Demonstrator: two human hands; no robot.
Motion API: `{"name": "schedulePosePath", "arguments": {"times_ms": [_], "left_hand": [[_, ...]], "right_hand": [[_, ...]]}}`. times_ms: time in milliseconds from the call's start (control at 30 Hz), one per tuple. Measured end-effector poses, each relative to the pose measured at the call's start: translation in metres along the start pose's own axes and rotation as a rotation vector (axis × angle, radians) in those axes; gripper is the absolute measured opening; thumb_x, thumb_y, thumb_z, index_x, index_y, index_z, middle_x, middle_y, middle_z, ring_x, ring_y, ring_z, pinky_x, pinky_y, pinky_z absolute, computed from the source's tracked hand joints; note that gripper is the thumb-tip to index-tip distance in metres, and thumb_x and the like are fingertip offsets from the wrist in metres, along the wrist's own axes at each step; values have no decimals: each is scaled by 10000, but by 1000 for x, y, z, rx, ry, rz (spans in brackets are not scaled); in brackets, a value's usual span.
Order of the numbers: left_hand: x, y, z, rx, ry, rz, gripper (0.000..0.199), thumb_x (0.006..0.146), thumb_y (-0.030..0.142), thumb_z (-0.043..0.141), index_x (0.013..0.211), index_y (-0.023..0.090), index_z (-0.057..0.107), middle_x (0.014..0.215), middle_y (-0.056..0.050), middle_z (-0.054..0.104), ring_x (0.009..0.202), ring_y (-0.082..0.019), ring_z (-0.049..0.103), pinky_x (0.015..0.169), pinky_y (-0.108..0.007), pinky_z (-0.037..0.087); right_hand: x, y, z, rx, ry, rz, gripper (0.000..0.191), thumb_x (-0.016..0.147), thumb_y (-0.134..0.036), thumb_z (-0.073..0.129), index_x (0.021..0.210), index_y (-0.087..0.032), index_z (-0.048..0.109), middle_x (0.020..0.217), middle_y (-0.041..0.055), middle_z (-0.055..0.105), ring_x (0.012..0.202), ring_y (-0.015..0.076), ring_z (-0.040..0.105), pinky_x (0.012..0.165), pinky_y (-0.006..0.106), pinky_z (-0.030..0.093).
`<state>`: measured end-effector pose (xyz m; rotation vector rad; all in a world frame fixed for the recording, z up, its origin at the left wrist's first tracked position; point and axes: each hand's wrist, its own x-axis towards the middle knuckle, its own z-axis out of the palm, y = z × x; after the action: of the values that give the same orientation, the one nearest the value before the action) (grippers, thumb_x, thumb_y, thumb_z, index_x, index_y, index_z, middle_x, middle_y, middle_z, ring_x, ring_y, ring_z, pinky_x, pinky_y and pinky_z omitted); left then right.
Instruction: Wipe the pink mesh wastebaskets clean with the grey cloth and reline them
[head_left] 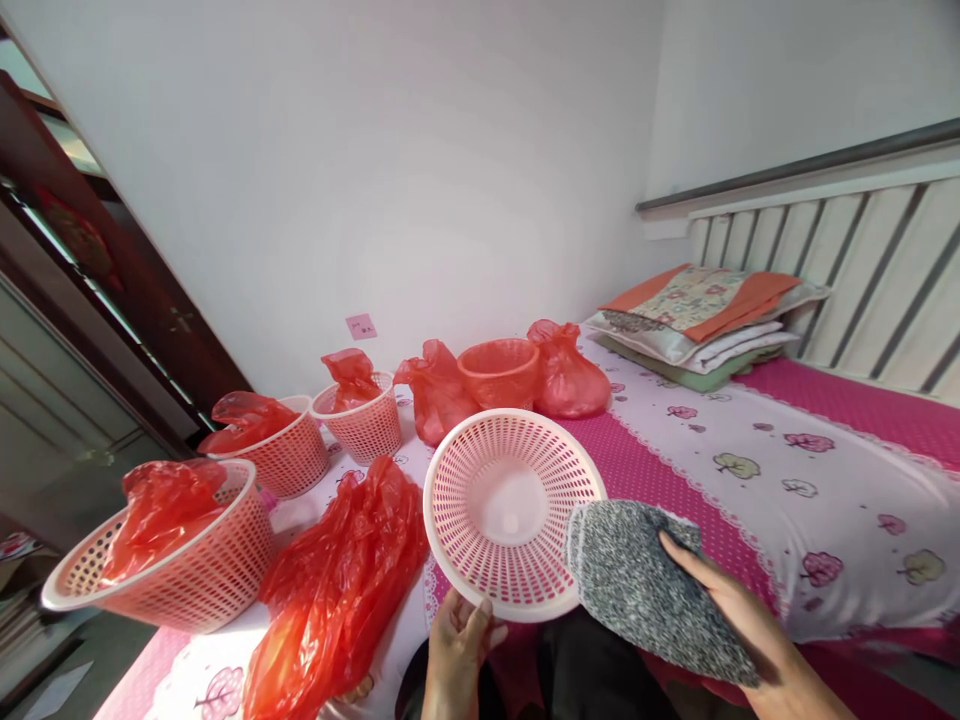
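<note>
My left hand [461, 640] pinches the near rim of a round pale pink plastic basket [442, 520]. The basket tilts toward me, and nothing lies inside it. In my right hand [724, 590] is a folded grey speckled cloth [637, 580], with my thumb on top and the other fingers hidden beneath. The far left end of the cloth overlaps the basket's right rim; whether they touch is hard to tell. A heap of crumpled red plastic bags [345, 590] lies on the bed left of the basket.
Three pink baskets [202, 590] with red bags inside stand along the left. Behind the held basket are two knotted red bags [574, 375] and a red-looking basket [499, 365]. Folded bedding [697, 320] is stacked by the headboard [847, 260]. A patterned sheet [787, 500] covers the bed.
</note>
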<state>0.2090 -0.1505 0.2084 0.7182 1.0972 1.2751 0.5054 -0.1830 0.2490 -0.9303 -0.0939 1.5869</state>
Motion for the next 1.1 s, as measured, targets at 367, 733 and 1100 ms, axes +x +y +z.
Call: {"name": "schedulePosePath", "arguments": {"times_ms": [367,733,1100], "left_hand": [[-4,-5,21,66,-3,146,602,622,562,946,992,161,691,803,-50,726,606,-136,630,427,-179,462],[-5,5,35,115,-59,150,629,667,634,898,1050,157,749,648,7,638,518,-95,522,483,-195,429],[-10,8,48,187,-71,168,567,687,684,856,884,161,755,602,5,614,495,-107,510,480,-210,400]], "right_hand": [[19,-6,-13,-5,-17,7,689,782,-496,830,1401,-236,674,1189,105,806,1293,390,663,1122,528,564],[26,-6,-24,-28,23,-70,639,797,-560,808,1333,-222,724,1126,130,820,1233,411,701,1084,557,585],[92,14,86,-354,-197,-187,302,801,-388,820,1027,-195,764,998,108,830,1008,315,784,960,437,613]]}}
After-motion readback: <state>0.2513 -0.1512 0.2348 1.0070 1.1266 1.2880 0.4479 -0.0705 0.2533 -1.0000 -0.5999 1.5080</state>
